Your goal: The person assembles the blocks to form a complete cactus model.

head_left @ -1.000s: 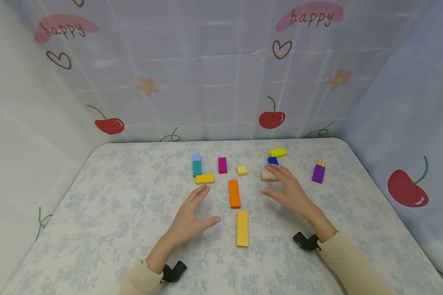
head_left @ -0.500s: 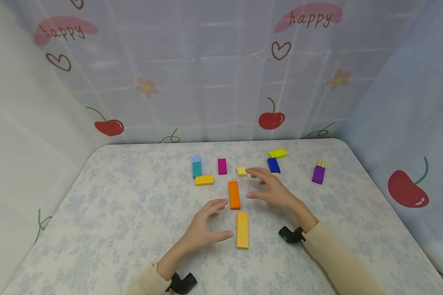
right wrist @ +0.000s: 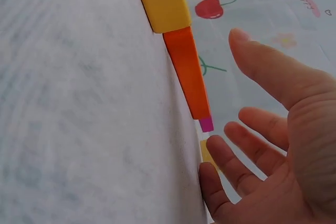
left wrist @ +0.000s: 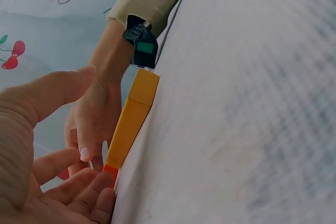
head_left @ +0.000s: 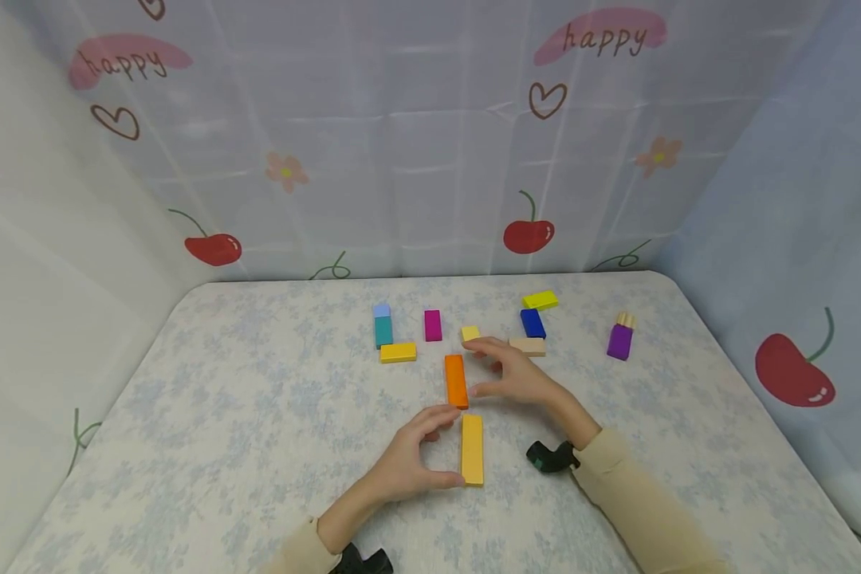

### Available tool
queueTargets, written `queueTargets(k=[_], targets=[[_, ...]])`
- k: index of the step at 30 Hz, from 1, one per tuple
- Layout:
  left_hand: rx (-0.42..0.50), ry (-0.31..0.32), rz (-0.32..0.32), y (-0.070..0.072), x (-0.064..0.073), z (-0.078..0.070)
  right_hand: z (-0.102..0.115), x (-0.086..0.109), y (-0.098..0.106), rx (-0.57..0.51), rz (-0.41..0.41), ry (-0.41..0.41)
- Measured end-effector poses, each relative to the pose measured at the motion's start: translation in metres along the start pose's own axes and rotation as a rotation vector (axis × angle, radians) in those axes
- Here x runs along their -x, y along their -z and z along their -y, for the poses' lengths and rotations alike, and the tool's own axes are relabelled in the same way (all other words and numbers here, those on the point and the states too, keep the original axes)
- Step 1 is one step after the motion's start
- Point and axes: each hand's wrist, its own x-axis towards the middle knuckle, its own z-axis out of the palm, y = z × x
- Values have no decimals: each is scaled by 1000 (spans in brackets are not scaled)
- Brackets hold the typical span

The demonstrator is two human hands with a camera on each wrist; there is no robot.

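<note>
A long yellow block (head_left: 472, 450) lies lengthwise near the front, with an orange block (head_left: 456, 382) just beyond it. My left hand (head_left: 410, 464) is at the yellow block's left side, thumb near its front end and fingertips near its far end. In the left wrist view a gap shows between that thumb (left wrist: 73, 85) and the yellow block. My right hand (head_left: 522, 380) curves beside the orange block's right side, its thumb close to that block. Its fingertips partly cover a small pale yellow block (head_left: 469, 332) in the head view. Neither hand holds anything.
Behind lie a magenta block (head_left: 433, 325), a teal block (head_left: 383, 332), a light blue one (head_left: 381, 309) and a yellow one (head_left: 398, 352). To the right are tan (head_left: 528, 347), dark blue (head_left: 533, 324), lime (head_left: 540, 300) and purple (head_left: 620, 342) blocks. A printed curtain (head_left: 402, 159) hangs behind.
My left hand has moved right and toward the front, up to the long yellow block. My right hand has moved left from the tan block to the orange one. The blocks have stayed put.
</note>
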Motion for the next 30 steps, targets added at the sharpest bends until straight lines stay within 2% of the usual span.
queueTargets(k=[8, 14, 20, 30], targets=[[-33, -3, 38, -1, -2, 3, -6, 0, -4, -22, 20, 6], [-61, -12, 60, -2, -2, 5, -10, 0, -7, 9, 45, -1], [-71, -26, 67, -4, -3, 7, -10, 0, -7, 39, 60, 3], [-79, -1, 64, -5, -3, 8, -6, 1, -8, 64, 57, 21]])
